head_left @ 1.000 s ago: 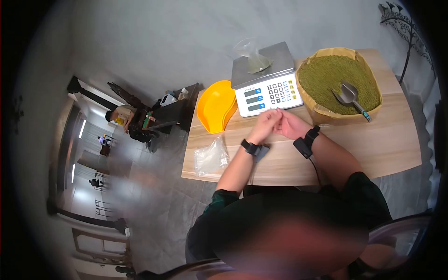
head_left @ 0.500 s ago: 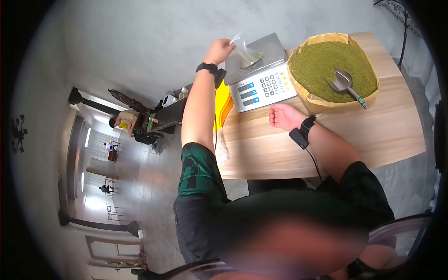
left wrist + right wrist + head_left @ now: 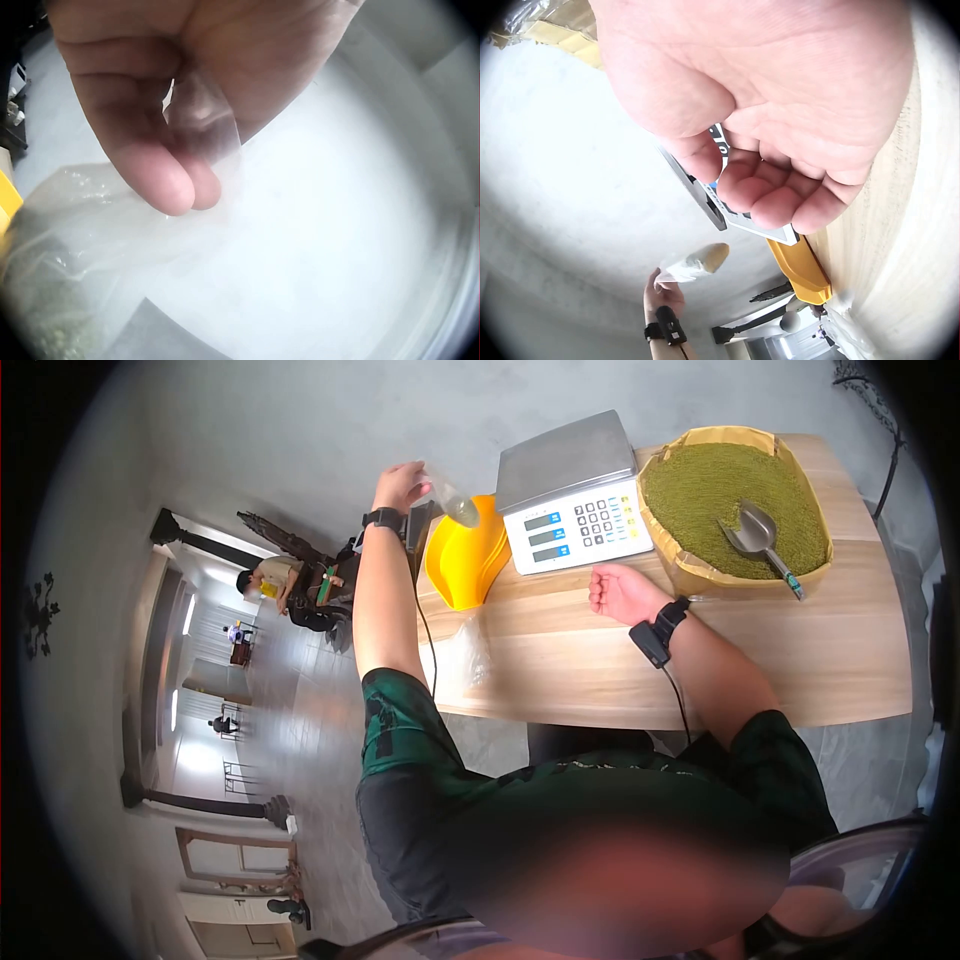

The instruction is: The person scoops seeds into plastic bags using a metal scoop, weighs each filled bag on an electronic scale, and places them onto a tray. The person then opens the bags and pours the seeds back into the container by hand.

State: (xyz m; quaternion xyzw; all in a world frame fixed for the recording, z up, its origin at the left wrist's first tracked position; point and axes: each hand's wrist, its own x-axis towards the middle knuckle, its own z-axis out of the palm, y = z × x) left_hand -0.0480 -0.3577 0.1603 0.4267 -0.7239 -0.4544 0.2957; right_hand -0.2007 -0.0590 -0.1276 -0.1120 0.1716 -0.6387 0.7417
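Note:
My left hand pinches the top of a clear plastic bag, held in the air beyond the yellow pan at the table's far left. In the left wrist view the thin film runs between thumb and fingers, and small green grains sit in the bag's lower part. A white weighing scale with a bare steel platform stands to the right of that hand. Over the table's front half, my right hand is palm up, fingers loosely curled around nothing, just in front of the scale's keypad.
A yellow scoop-shaped pan lies left of the scale. On the right, a large paper sack of green grains holds a metal scoop. Clear plastic bags lie near the left edge. Another person sits far off.
My left hand left my right hand, reached to the scale, took the bag by its top and carried it off the platform to the left. The right hand stayed near the scale.

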